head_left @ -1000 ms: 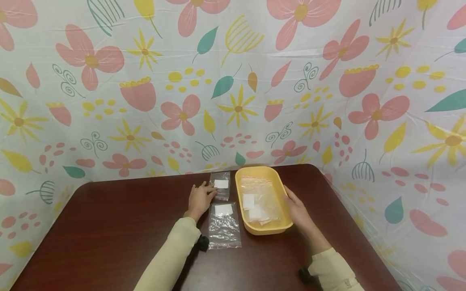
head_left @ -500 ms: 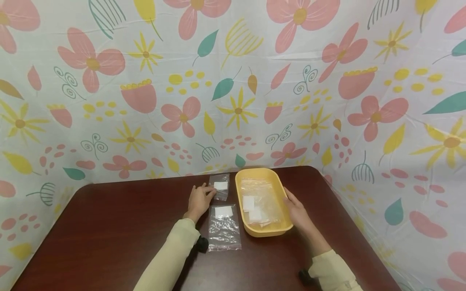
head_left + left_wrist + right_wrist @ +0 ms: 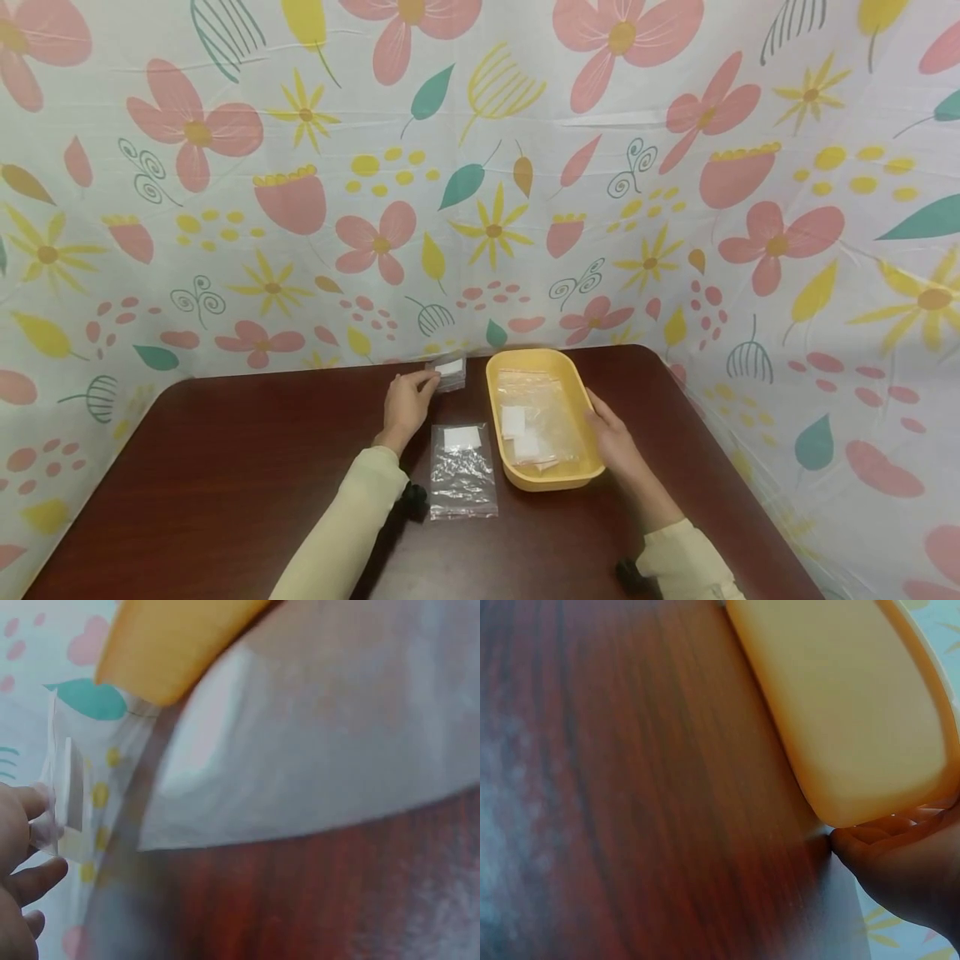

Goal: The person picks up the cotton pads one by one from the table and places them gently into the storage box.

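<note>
My left hand (image 3: 406, 407) pinches a small clear zip bag (image 3: 452, 377) with a white label, near the table's far edge. In the left wrist view this bag (image 3: 69, 787) stands up from the fingers, seen almost edge-on. Closer to me lies a larger clear zip bag (image 3: 462, 483), flat on the table, with a white label at its far end. On the right, my right hand (image 3: 613, 435) holds the right side of a yellow plastic basin (image 3: 555, 481). Inside the basin are several clear bags (image 3: 553, 417) with white labels. Part of the right hand's grip is hidden by the basin.
The dark reddish-brown table (image 3: 247, 467) extends left and toward me. A white cloth (image 3: 480, 275) with printed flowers hangs behind and along the right side. Both wrists wear small black devices under cream sleeves (image 3: 341, 517).
The small zip bag, flat on the table before, is now tilted up at its near end in my left hand, which has shifted slightly. The right hand and basin stay in place.
</note>
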### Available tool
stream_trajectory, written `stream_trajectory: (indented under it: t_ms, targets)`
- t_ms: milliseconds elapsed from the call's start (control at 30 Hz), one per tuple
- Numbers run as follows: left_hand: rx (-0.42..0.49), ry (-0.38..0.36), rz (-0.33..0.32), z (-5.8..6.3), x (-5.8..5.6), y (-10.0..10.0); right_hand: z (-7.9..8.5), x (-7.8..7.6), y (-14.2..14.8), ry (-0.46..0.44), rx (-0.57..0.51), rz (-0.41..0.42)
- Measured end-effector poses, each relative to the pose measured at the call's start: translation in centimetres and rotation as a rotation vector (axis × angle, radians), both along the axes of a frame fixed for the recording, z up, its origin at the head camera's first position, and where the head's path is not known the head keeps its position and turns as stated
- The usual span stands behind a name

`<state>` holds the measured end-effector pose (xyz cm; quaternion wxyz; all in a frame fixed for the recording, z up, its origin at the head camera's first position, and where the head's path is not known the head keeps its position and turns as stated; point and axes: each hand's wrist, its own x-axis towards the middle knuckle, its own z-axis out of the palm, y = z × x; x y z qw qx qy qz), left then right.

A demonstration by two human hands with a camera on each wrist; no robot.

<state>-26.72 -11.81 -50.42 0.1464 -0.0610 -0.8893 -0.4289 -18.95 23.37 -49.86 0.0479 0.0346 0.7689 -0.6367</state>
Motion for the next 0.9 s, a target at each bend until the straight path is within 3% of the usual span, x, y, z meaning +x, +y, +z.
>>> stream_trajectory:
  t_ms: [400,600,900]
  targets:
    - [0.043,0.081,0.018,3.4,-0.1,-0.1,-0.3,-0.2,0.1,0.017,0.014,0.003]
    - [0.068,0.116,0.021,5.6,0.0,-0.2,-0.3,-0.1,0.2,0.018,0.022,0.001]
    - [0.029,0.205,-0.019,9.2,-0.6,-0.8,-0.3,-0.1,0.1,0.02,0.03,-0.008]
